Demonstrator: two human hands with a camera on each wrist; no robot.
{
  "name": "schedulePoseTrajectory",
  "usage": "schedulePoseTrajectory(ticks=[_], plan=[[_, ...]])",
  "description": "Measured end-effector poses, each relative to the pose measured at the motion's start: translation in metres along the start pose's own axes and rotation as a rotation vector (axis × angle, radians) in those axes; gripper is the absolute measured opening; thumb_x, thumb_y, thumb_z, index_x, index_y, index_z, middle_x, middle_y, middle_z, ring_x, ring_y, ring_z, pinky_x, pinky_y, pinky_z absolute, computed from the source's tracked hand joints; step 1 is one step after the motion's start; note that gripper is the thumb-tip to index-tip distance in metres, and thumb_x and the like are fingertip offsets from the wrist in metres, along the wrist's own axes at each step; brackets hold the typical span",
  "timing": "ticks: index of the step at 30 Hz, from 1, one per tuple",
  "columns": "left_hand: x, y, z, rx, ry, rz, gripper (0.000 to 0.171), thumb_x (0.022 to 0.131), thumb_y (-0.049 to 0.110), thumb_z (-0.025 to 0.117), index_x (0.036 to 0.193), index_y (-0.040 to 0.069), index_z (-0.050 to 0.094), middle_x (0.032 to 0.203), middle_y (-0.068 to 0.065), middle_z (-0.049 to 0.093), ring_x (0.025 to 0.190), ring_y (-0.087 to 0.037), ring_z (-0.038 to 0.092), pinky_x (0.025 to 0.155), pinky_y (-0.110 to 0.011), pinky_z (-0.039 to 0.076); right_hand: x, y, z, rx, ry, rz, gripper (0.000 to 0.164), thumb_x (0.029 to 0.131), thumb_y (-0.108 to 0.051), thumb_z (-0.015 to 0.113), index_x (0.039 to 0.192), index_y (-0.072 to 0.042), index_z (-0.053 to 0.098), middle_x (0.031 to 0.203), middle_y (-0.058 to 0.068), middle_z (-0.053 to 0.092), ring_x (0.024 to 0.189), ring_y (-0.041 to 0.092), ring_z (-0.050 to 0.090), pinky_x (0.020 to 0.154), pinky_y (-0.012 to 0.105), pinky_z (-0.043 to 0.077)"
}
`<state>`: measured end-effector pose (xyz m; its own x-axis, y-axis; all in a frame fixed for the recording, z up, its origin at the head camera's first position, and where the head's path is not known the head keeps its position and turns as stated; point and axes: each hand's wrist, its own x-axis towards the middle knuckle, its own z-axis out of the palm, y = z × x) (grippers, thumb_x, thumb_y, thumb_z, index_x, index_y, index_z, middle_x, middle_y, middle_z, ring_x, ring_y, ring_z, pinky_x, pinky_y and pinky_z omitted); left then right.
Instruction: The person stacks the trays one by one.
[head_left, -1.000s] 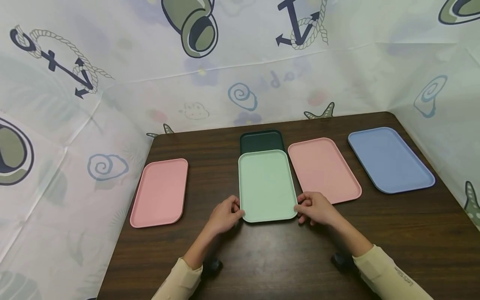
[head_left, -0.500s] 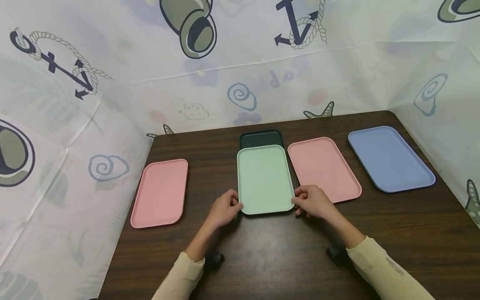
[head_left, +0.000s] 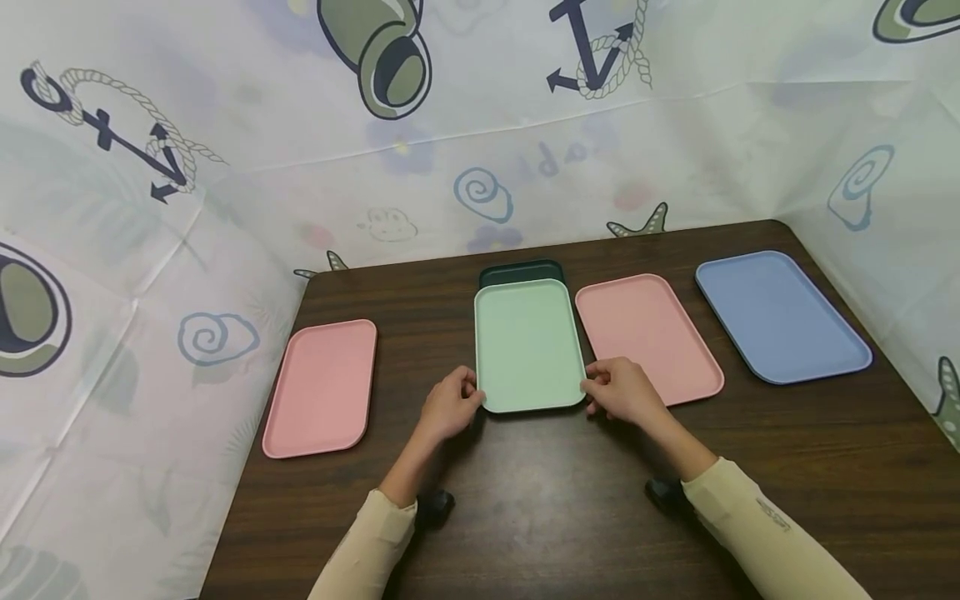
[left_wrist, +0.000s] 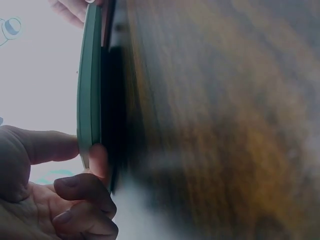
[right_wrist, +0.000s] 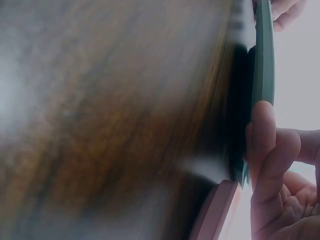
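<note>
A light green tray [head_left: 529,346] lies in the middle, overlapping a dark green tray [head_left: 521,272] of which only the far end shows in the head view. My left hand [head_left: 450,404] pinches its near left corner, thumb above and a finger under the rim, as the left wrist view of the tray edge [left_wrist: 90,80] shows. At the near right corner my right hand [head_left: 624,392] pinches the rim the same way. In the right wrist view, fingers [right_wrist: 263,130] sit under the light green edge. A pink tray [head_left: 652,333] lies just right of it.
Another pink tray [head_left: 321,387] lies at the left of the dark wooden table [head_left: 540,517]. A blue tray [head_left: 783,317] is at the far right. Behind the table hangs a patterned white cloth [head_left: 375,175].
Both hands have moved the light green tray away from me, toward the back of the table. It covers more of the dark green tray. The other trays stay in place.
</note>
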<state>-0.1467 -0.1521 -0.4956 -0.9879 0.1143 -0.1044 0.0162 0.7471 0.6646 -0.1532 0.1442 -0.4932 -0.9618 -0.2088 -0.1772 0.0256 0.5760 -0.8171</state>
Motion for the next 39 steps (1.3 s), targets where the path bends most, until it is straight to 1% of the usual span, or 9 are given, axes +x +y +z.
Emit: schedulePoseTrajectory(ticks=[5,10,18,21,25,28,32,35,39], plan=[[0.007,-0.001,0.001,0.033,0.029,-0.016,0.019,0.09,0.019,0.061,0.107,0.01,0.061,0.08,0.006,0.059,0.065,-0.015,0.053,0.062,-0.035,0.042,0.005,-0.003,0.0,-0.027,0.027,-0.009,0.038,0.092,-0.014,0.063,0.124,0.007,0.062,0.067,0.004,0.068,0.048,0.019,0.061,0.044,0.031,0.046],[0.013,0.0,0.001,0.088,0.059,-0.024,0.02,0.089,0.019,0.059,0.108,0.011,0.061,0.082,0.006,0.059,0.068,-0.015,0.053,0.063,-0.035,0.043,0.01,-0.005,0.001,-0.04,0.047,-0.014,0.038,0.093,-0.013,0.062,0.126,0.006,0.062,0.064,0.004,0.068,0.042,0.015,0.055,0.044,0.031,0.045],[0.022,0.002,0.002,0.149,0.119,-0.007,0.018,0.091,0.019,0.059,0.106,0.012,0.064,0.08,0.005,0.059,0.065,-0.015,0.054,0.059,-0.036,0.043,0.017,-0.008,0.001,-0.041,0.082,-0.027,0.039,0.092,-0.012,0.06,0.126,0.006,0.063,0.064,0.005,0.068,0.041,0.014,0.055,0.044,0.031,0.045],[0.025,0.003,0.002,0.165,0.129,-0.005,0.018,0.091,0.019,0.058,0.106,0.011,0.065,0.08,0.005,0.06,0.063,-0.015,0.053,0.057,-0.034,0.043,0.02,-0.009,0.0,-0.046,0.083,-0.02,0.039,0.092,-0.012,0.06,0.126,0.006,0.062,0.066,0.005,0.069,0.043,0.015,0.057,0.043,0.03,0.044],[0.031,0.005,0.002,0.182,0.13,-0.006,0.02,0.091,0.019,0.056,0.106,0.011,0.065,0.077,0.005,0.059,0.06,-0.015,0.052,0.054,-0.033,0.041,0.025,-0.011,-0.002,-0.004,0.084,0.008,0.038,0.093,-0.011,0.06,0.127,0.006,0.062,0.069,0.008,0.07,0.052,0.023,0.063,0.042,0.027,0.042],[0.035,0.007,0.001,0.189,0.131,-0.005,0.022,0.091,0.019,0.055,0.108,0.011,0.066,0.075,0.005,0.059,0.059,-0.015,0.051,0.053,-0.033,0.04,0.029,-0.012,-0.004,-0.001,0.1,0.009,0.037,0.092,-0.011,0.059,0.125,0.006,0.063,0.07,0.008,0.07,0.057,0.027,0.066,0.043,0.025,0.042],[0.039,0.008,0.001,0.198,0.137,-0.011,0.023,0.091,0.018,0.055,0.109,0.011,0.068,0.073,0.005,0.059,0.058,-0.016,0.05,0.053,-0.033,0.039,0.035,-0.011,-0.006,-0.054,0.109,-0.014,0.037,0.092,-0.012,0.057,0.124,0.005,0.064,0.069,0.006,0.07,0.052,0.02,0.063,0.046,0.026,0.045],[0.041,0.009,0.001,0.193,0.141,-0.016,0.023,0.092,0.017,0.055,0.109,0.011,0.068,0.071,0.005,0.058,0.057,-0.016,0.05,0.053,-0.033,0.039,0.038,-0.011,-0.007,-0.065,0.104,-0.026,0.037,0.091,-0.011,0.057,0.123,0.005,0.065,0.068,0.006,0.069,0.046,0.014,0.058,0.046,0.028,0.045],[0.043,0.01,0.001,0.182,0.149,-0.014,0.02,0.092,0.017,0.055,0.107,0.012,0.068,0.068,0.004,0.056,0.056,-0.016,0.048,0.052,-0.034,0.037,0.042,-0.011,-0.01,-0.075,0.101,-0.035,0.036,0.092,-0.011,0.056,0.123,0.006,0.065,0.067,0.007,0.069,0.043,0.012,0.055,0.044,0.027,0.044]])
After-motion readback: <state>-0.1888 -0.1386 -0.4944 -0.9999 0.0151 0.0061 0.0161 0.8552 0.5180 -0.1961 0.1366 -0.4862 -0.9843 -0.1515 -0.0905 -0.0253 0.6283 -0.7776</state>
